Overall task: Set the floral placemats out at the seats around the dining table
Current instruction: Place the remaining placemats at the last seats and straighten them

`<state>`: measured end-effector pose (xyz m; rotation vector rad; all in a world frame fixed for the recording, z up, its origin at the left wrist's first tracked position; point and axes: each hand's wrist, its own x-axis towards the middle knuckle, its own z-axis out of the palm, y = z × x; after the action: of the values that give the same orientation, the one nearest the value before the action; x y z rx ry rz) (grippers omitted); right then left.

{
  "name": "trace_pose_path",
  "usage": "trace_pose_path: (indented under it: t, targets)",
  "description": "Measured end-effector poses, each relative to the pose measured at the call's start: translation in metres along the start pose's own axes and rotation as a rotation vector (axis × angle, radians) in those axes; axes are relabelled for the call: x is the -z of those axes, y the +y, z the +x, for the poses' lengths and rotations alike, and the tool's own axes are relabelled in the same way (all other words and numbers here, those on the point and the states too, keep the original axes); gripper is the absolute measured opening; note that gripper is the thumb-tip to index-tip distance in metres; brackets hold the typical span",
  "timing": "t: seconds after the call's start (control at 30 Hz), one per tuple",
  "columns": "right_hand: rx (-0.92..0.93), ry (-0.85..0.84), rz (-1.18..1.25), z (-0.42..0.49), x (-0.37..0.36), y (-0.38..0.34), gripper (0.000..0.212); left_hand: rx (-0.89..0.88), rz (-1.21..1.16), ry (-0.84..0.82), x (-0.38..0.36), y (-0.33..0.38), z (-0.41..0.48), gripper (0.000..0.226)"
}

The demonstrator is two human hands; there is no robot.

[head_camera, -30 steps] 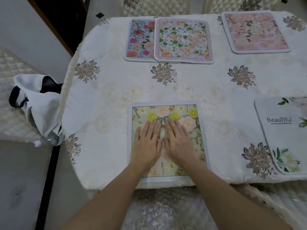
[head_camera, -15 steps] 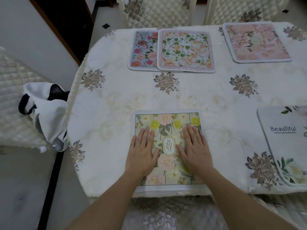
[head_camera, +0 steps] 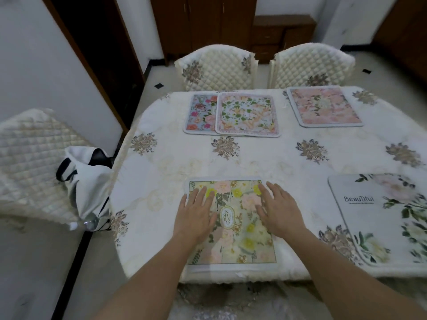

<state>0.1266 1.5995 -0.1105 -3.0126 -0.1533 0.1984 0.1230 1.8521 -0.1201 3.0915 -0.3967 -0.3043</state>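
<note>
A yellow-green floral placemat (head_camera: 233, 241) lies at the near edge of the table (head_camera: 175, 162). My left hand (head_camera: 196, 213) rests flat on its left side and my right hand (head_camera: 277, 211) flat on its right side, fingers spread, holding nothing. A white placemat printed "Beautiful" (head_camera: 379, 213) lies at the near right. At the far side a green-leaf placemat (head_camera: 247, 115) overlaps a blue floral placemat (head_camera: 199, 112), and a pink placemat (head_camera: 323, 106) lies to their right.
Two quilted cream chairs (head_camera: 217, 68) (head_camera: 309, 65) stand behind the far edge. A third quilted chair (head_camera: 30, 162) at the left carries a white bag (head_camera: 85, 181). Dark wooden cabinets (head_camera: 208, 21) line the back wall.
My hands have slid apart from the mat's centre toward its left and right sides. The view has tilted up, bringing the far chairs and cabinets into sight.
</note>
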Motion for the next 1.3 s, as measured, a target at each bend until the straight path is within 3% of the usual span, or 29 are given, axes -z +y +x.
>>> trace_pose_path:
  t: [0.17,0.43,0.8,0.97,1.3]
  targets:
    - [-0.034,0.101,-0.004,-0.017,0.043,0.004,0.058,-0.083,-0.032,0.106,0.045,0.032,0.004,0.063]
    - [-0.214,0.221,-0.034,-0.074,0.086,0.035,0.058,-0.372,-0.095,0.260,0.080,0.119,0.017,0.061]
    - [-0.711,0.284,-0.065,-0.237,0.121,0.148,0.057,-0.811,-0.046,0.275,0.114,0.278,0.002,0.062]
    - [-0.870,0.379,-0.048,-0.304,0.125,0.189,0.051,-0.987,-0.025,0.281,0.119,0.362,-0.015,0.059]
    - [-1.162,0.364,-0.060,-0.427,0.119,0.301,0.056,-1.296,-0.037,0.248,0.108,0.551,-0.046,0.057]
